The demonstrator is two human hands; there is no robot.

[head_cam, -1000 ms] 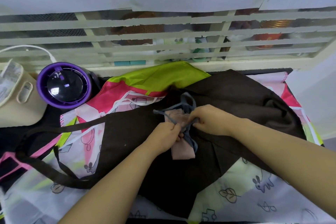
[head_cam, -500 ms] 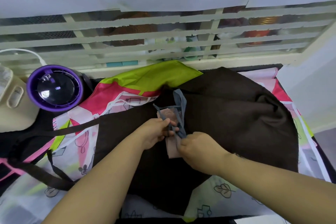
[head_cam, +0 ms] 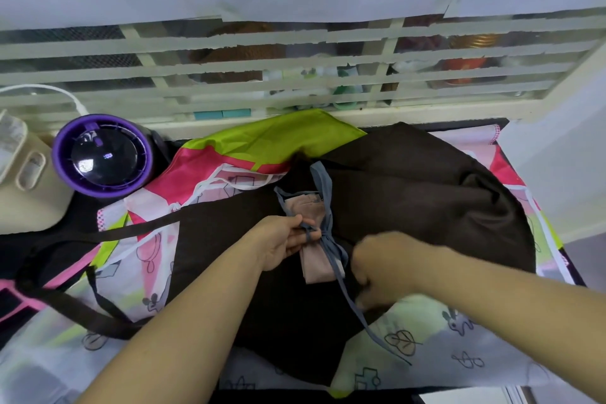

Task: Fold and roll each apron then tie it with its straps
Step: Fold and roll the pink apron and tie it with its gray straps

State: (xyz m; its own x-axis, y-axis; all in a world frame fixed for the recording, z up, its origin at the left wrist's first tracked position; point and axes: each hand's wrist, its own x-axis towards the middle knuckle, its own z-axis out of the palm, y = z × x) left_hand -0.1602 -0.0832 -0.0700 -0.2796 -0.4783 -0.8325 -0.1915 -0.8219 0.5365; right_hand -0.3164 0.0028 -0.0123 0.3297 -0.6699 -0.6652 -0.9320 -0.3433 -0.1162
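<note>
Now the left hand [head_cam: 281, 240] pinches the strap [head_cam: 346, 290] knot on the pink roll [head_cam: 313, 267], just right of its fingertips [head_cam: 307, 235], on a brown apron [head_cam: 426, 207]. The right hand [head_cam: 383, 269], blurred, curls its fingers round the strap's tail.

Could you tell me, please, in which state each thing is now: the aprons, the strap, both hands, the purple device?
brown apron: unfolded, spread out.
pink apron: rolled, lying on the brown apron.
blue strap: wrapped round the roll, one end taut.
left hand: pinches the strap at its crossing.
right hand: blurred, grips the taut strap.
colourful apron: unfolded, partly under the brown one.
purple device: display lit.
</note>
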